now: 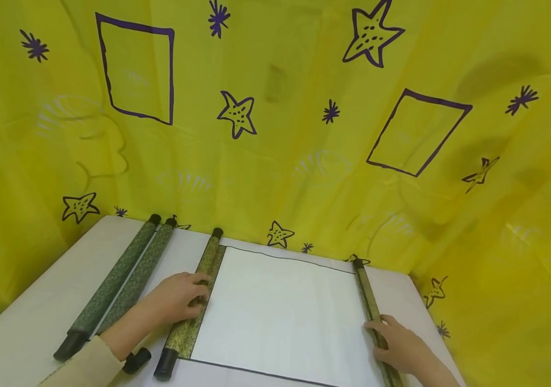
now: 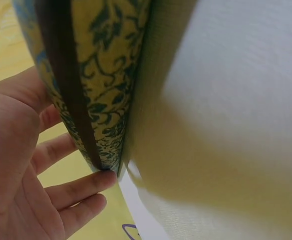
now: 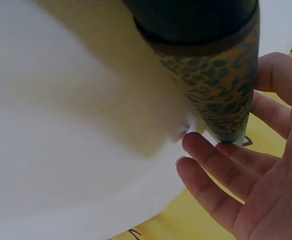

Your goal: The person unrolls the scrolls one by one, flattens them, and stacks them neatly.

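A hanging scroll (image 1: pixel 280 312) lies partly unrolled on the white table, its blank white sheet showing between two rolled ends in gold-green patterned cloth. My left hand (image 1: pixel 179 298) holds the left rolled end (image 1: pixel 183 333), which has black knobs. In the left wrist view, the fingers of the left hand (image 2: pixel 41 175) bend around the patterned roll (image 2: pixel 111 75). On the other side my right hand (image 1: pixel 403 344) grips the narrower right roll (image 1: pixel 366 290). The right wrist view shows the right hand (image 3: pixel 250 170) with its fingers about the patterned roll (image 3: pixel 215 95).
Two rolled green scrolls, one outer (image 1: pixel 116 274) and one inner (image 1: pixel 142 274), lie side by side at the table's left, partly behind the left forearm. A yellow curtain (image 1: pixel 275 161) with drawn stars and frames hangs behind the white table (image 1: pixel 29 301).
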`<action>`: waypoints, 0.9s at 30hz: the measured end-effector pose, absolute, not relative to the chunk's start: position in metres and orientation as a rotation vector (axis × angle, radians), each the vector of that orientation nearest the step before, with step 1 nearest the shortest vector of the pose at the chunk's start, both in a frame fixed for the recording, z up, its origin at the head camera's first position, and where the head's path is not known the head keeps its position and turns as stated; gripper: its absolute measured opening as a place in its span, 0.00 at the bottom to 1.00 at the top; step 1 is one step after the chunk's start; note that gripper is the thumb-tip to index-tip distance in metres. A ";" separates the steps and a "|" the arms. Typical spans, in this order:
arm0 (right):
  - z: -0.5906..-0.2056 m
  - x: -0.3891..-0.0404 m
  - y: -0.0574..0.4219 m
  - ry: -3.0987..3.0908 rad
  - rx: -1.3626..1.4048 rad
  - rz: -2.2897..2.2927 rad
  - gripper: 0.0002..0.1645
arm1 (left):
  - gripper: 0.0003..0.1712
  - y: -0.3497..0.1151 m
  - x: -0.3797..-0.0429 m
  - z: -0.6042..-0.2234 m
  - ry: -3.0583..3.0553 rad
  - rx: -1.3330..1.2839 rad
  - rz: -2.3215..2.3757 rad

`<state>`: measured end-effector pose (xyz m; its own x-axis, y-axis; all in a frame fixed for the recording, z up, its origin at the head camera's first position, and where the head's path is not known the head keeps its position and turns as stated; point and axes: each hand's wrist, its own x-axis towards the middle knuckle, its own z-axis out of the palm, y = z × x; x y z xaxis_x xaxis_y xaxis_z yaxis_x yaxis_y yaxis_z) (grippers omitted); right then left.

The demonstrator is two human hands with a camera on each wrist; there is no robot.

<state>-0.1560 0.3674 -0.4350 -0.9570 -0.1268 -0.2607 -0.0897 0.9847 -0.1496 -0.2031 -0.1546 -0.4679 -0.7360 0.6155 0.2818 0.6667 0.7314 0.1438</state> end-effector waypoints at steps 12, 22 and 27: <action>-0.439 -0.153 0.372 2.933 -0.156 -0.096 0.29 | 0.07 -0.159 -0.199 -0.465 -2.656 -1.024 -0.308; -0.438 -0.149 0.375 2.972 -0.169 -0.123 0.26 | 0.07 -0.163 -0.199 -0.466 -2.689 -1.008 -0.332; -0.439 -0.149 0.381 2.981 -0.146 -0.090 0.21 | 0.08 -0.164 -0.198 -0.463 -2.692 -1.011 -0.344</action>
